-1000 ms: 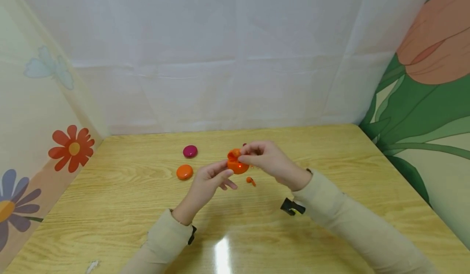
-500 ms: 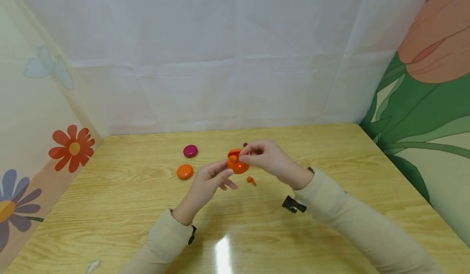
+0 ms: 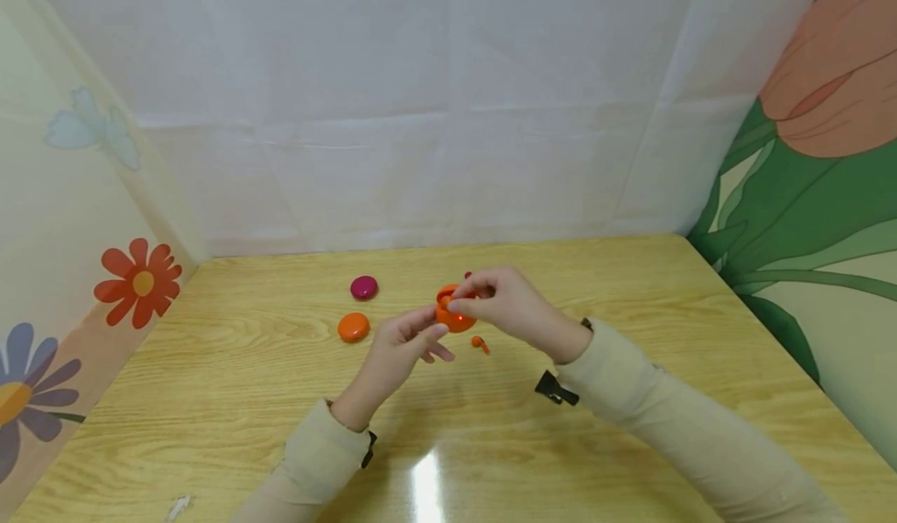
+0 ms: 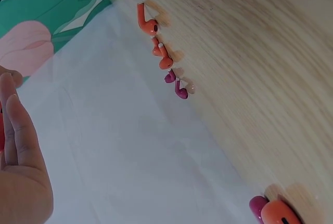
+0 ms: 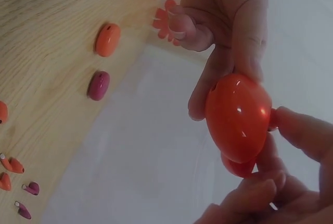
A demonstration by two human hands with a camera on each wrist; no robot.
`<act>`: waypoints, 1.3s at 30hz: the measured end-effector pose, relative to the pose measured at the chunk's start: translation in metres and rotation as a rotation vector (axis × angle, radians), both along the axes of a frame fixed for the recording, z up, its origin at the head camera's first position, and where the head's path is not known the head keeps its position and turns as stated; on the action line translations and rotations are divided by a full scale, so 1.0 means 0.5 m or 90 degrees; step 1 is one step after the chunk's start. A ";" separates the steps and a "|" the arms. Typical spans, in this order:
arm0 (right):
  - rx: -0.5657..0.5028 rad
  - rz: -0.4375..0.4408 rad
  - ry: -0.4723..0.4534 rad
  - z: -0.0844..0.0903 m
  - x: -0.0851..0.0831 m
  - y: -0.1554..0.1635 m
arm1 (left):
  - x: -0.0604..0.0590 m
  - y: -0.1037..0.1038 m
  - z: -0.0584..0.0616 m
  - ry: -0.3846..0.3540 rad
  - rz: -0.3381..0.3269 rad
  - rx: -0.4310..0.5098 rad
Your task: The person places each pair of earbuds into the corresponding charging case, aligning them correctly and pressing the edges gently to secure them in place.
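Left hand (image 3: 402, 344) grips the open orange earbud case (image 3: 454, 310) between thumb and fingers, held above the middle of the worktop (image 3: 631, 289); right hand (image 3: 501, 299) pinches a small orange earbud (image 3: 444, 303) at the case mouth, fingertips curled round it. Judged progress: one bud is going in or just seated, the lid not yet closed; whether a second bud already sits inside cannot be told. Count, working outward: closed cases on the worktop, two, one orange case (image 3: 353, 326) and one magenta case (image 3: 364, 287), both toward the far left corner. Loose buds, as the right wrist view shows them: three orange buds (image 5: 11, 165) and two magenta buds (image 5: 31, 187), near one another, apart from the cases
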State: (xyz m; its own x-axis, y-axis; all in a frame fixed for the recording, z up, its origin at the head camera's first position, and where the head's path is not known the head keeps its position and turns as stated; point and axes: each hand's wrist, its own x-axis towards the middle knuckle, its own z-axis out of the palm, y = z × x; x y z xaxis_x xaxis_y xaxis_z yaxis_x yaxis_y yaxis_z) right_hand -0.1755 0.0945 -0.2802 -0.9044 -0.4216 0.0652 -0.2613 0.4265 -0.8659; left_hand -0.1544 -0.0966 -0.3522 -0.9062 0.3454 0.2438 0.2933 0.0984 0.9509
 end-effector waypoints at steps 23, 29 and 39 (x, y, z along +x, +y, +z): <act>0.002 -0.082 0.067 -0.014 0.007 -0.019 | 0.002 0.008 -0.008 0.014 0.046 -0.007; -0.036 -0.115 0.061 -0.012 0.001 -0.006 | 0.002 0.008 -0.006 -0.023 0.063 0.018; -0.038 -0.116 0.066 -0.015 0.002 -0.003 | 0.003 0.009 -0.006 -0.025 0.068 0.038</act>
State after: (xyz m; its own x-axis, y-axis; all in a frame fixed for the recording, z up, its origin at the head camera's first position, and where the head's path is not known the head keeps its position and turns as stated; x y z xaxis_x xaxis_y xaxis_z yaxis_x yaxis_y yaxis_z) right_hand -0.1747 0.0928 -0.2879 -0.9525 -0.2445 0.1818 -0.2736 0.4237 -0.8635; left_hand -0.1528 -0.0919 -0.3552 -0.9460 0.2329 0.2254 0.2474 0.0696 0.9664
